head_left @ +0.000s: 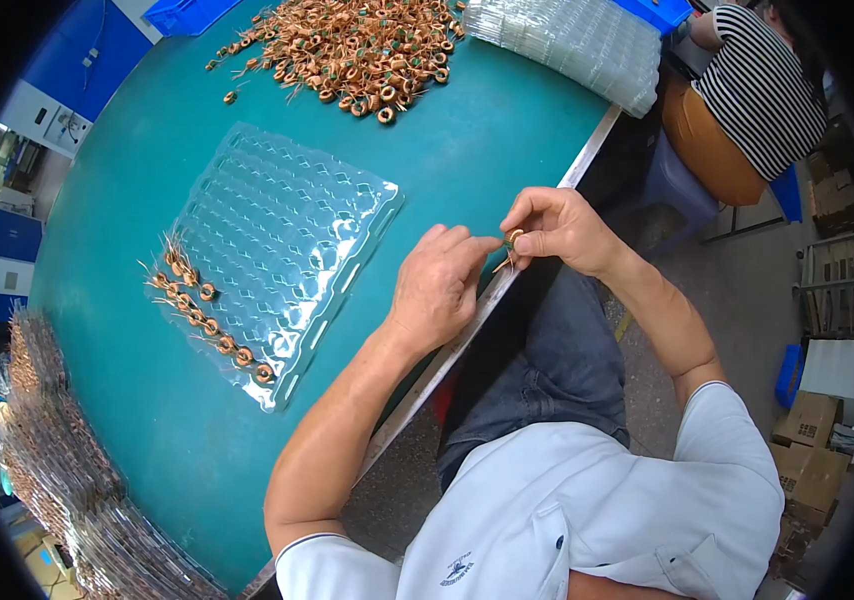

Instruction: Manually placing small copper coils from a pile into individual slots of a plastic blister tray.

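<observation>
Over the table's near edge, my right hand (pixel 569 238) pinches a small ring-shaped copper wire coil (pixel 514 239) between thumb and fingers. Thin wire ends stick out below it. My left hand (pixel 437 285) meets it from the other side, index finger stretched to the coil and the other fingers curled; its thumb is mostly hidden. A clear plastic tray (pixel 282 230) with rows of pockets lies left of my hands. Several copper coils (pixel 209 327) sit along its left side, wire ends pointing outward.
A large heap of copper coils (pixel 367 50) covers the far part of the green table (pixel 137 400). Stacked clear trays (pixel 567 50) stand at the far right, and filled trays (pixel 67 460) are piled at the left. A person in a striped top (pixel 762 90) sits beyond the right edge.
</observation>
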Demonstrator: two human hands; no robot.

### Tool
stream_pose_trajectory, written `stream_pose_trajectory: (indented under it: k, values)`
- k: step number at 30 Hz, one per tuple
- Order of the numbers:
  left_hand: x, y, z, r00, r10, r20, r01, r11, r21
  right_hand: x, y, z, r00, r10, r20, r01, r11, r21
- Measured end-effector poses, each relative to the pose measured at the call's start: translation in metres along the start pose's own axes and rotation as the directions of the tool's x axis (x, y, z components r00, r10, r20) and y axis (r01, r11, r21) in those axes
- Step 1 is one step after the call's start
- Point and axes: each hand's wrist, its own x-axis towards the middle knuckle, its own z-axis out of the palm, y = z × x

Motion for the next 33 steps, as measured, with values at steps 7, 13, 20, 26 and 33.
stream_pose_trajectory:
  k: [7,13,20,26,33]
  values:
    - [0.000,0.002,0.001,0.997,-0.074,-0.036,0.070,0.991,-0.114,-0.004,-0.002,0.004,0.997,-0.036,-0.075,0.040,0.998,0.051]
    - [0.000,0.007,0.001,0.995,-0.075,-0.063,0.067,0.990,-0.123,-0.006,0.005,0.011,0.980,-0.141,-0.140,0.143,0.990,0.008]
    - [-0.002,0.004,0.003,0.979,-0.183,-0.091,0.161,0.964,-0.213,-0.009,0.010,0.014,0.974,-0.168,-0.155,0.158,0.984,-0.078]
    - [-0.002,0.004,0.004,0.979,-0.183,-0.089,0.160,0.964,-0.213,-0.009,0.010,0.014,0.984,-0.143,-0.106,0.134,0.987,-0.089]
    - [0.000,0.007,0.000,0.970,-0.228,-0.087,0.208,0.959,-0.193,-0.013,0.005,0.012,0.993,-0.082,-0.087,0.071,0.989,-0.131]
